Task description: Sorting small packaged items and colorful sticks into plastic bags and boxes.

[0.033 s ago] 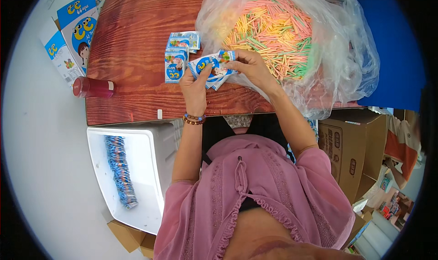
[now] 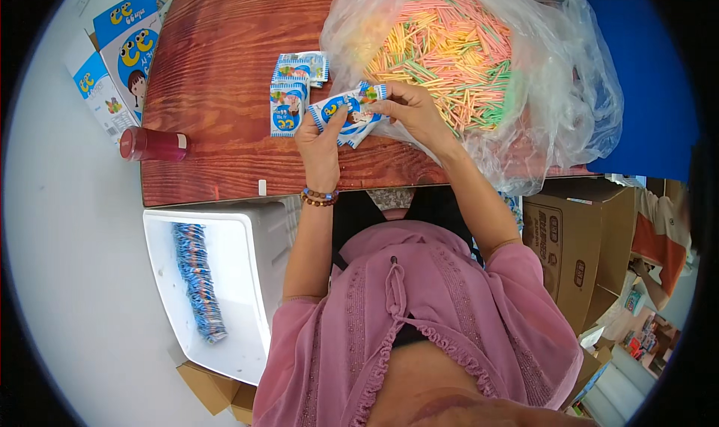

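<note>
Blue-white packet [image 2: 355, 105] held by left hand [image 2: 320, 140] and right hand [image 2: 416, 112]; both hands nearly closed, pinching.

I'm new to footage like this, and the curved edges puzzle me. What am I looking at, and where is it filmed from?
There is no machine here: a person works with two bare hands. A wide fisheye camera on the person's head looks down, which bends straight edges. The left hand and right hand hold at least one blue-and-white packet between them. On the table, more packets lie beside it; to the right, a clear bag holds pastel sticks; far left is a red bottle.
</note>
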